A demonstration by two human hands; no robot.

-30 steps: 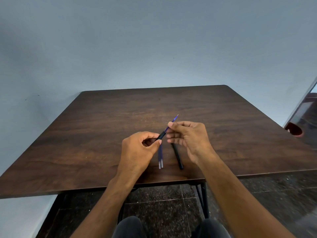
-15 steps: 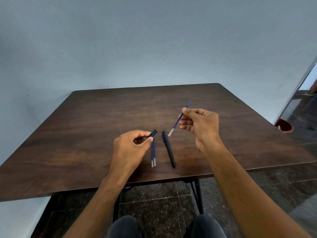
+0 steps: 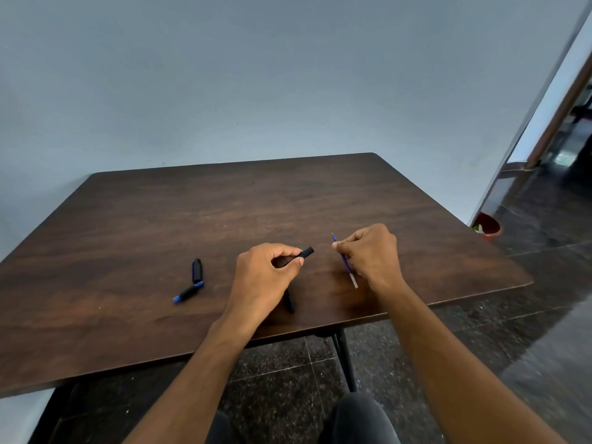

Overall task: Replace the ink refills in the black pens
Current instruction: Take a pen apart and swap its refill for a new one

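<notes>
Two hands work above a dark wooden table [image 3: 160, 225], which stands against a pale blue wall [image 3: 224, 75]; the left hand [image 3: 262, 277] has its fingers and thumb curled around a black pen barrel [image 3: 302, 254], whose open end sticks out past the thumb and points to the right and away from the person; the right hand [image 3: 373, 254] pinches a thin blue ink refill [image 3: 346, 265] between thumb and fingers, and the refill stands steeply tilted — its fine tip is up and away from the person, its pale lower end is just above the table or touching it, I cannot tell which. The barrel and the refill are apart, with a gap of bare wood between them. Under the left hand, a second black pen [image 3: 290, 304] lies on the table, and only its near end shows below the wrist; the rest is hidden. To the left, well apart from the hands, two small pen pieces lie on the wood: a short black part [image 3: 196, 270] and, touching its near end at an angle, a black part with blue ends [image 3: 188, 293]. Beyond the right edge of the table, on the dark tiled floor [image 3: 544, 299], a red pot [image 3: 488, 225] stands near a doorway — its content is too small to tell.
</notes>
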